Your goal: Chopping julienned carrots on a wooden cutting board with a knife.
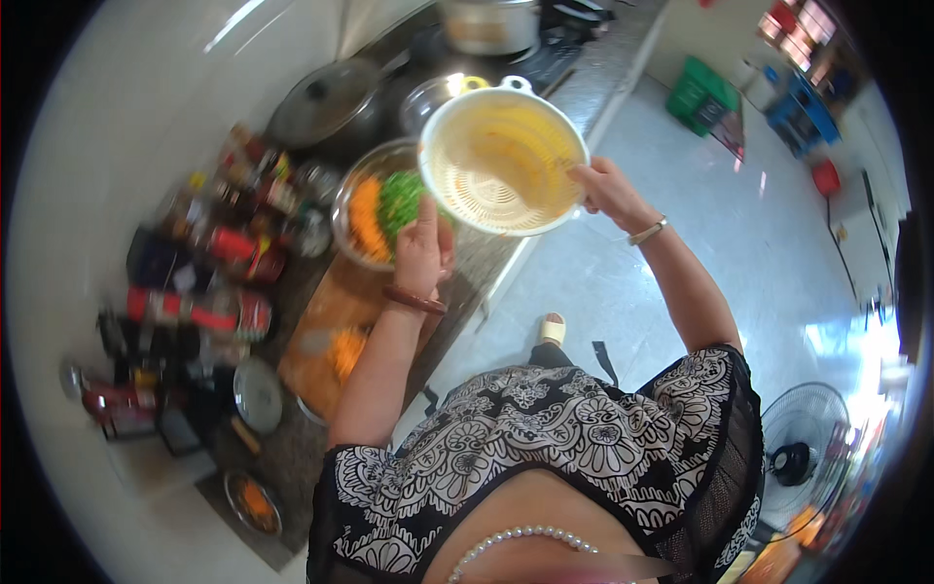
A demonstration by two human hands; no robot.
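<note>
My right hand [609,193] grips the right rim of a white plastic colander [503,164], tilted so its slotted inside faces me. Small orange bits cling to its inner wall. A yellow handle [474,83] shows beside the colander's white one. My left hand [419,255], thumb up, is at the colander's lower left rim; its fingers are partly hidden and blurred, so its grip is unclear. Just behind that hand is a steel bowl [343,219] holding shredded orange vegetable [367,219], likely carrot, beside chopped greens [400,201]. More orange shreds [349,350] lie on a wooden cutting board [321,306].
A lidded wok [321,102], another steel bowl [423,102] and a pot [489,29] stand farther back. Bottles and jars [241,241] crowd the wall side. Nearer lie a lid [257,394] and a small bowl [252,502]. A floor fan [792,460] is at right.
</note>
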